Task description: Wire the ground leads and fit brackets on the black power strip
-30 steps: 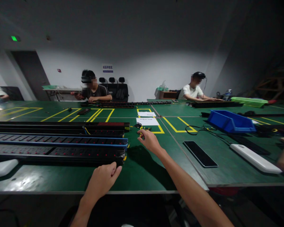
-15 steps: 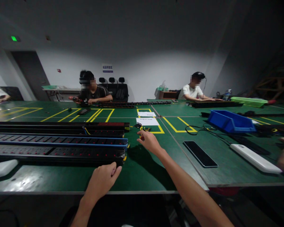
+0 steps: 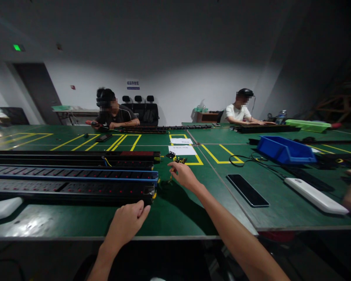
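Observation:
Just in front of the long black rails, my left hand (image 3: pixel 128 219) is closed near the table's front edge; what its fingers hold, if anything, is hidden. My right hand (image 3: pixel 183 176) hovers beyond the rail ends with its fingers bent together around something small I cannot make out. Several long rails lie side by side at the left: a black rail with red dots (image 3: pixel 99 190), a blue-edged rail (image 3: pixel 76 173) behind it, and more black rails farther back. A small black bracket (image 3: pixel 171 155) and small yellow-black parts (image 3: pixel 179 160) lie just past my right hand.
On the green table (image 3: pixel 193 218) at the right are a phone (image 3: pixel 247 190), a white power bank (image 3: pixel 316 196), a blue bin (image 3: pixel 285 150) and cables. White paper labels (image 3: pixel 182 150) lie mid-table. Two people sit across; another person's arm is at the right edge.
My right hand has shifted very slightly left, and a small yellowish thing shows below its fingertips. My left hand looks unmoved. The person across at the left has tilted their head slightly.

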Available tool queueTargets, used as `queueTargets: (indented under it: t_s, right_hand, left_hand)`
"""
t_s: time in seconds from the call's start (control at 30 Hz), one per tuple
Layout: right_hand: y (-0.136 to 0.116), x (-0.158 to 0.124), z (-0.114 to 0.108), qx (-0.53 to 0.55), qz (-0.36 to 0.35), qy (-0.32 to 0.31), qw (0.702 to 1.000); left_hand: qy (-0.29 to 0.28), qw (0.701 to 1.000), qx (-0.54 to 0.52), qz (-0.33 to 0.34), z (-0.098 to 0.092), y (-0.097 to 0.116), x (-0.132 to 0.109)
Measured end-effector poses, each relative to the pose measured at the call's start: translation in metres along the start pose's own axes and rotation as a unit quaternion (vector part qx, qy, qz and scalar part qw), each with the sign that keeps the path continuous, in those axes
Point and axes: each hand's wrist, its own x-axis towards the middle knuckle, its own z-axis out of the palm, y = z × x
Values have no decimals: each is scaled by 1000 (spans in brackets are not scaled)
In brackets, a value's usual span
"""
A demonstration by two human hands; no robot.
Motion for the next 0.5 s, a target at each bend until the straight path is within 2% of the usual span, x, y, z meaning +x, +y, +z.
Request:
queueTargets:
  t_s: [0.27, 0.5]
  right_hand:
    - [-1, 1, -3, 12, 9, 0, 1000]
    - [-2, 0, -5, -42, 29, 7, 999]
  left_hand:
    - [4, 1000, -5, 4, 2, -2, 0]
    - [4, 1000, -2, 1, 2, -2, 0]
